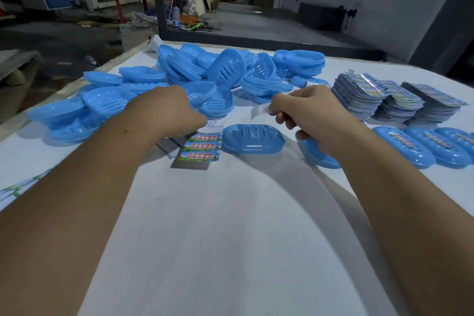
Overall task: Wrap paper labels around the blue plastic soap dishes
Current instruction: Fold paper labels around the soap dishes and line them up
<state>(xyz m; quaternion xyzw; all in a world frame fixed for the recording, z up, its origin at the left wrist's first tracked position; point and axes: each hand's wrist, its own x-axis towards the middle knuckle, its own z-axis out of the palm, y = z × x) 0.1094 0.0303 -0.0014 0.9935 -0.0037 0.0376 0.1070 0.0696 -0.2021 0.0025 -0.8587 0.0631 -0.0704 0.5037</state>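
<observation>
L hand [164,110] rests on a label strip [202,146] lying flat on the white surface [230,226]; fingers curled down onto its far end, w/ thumb near the strip's top edge. R hand [307,115] has fingers curled, pinching a small clear film piece [259,111] held above the surface. One blue dish [252,139] sits upside down between the hands, just beside the strip. Another dish [318,155] lies partly under the R wrist. Dish pile [225,69] behind; label stacks [395,100] far right; labelled dishes [420,146] near right edge.
</observation>
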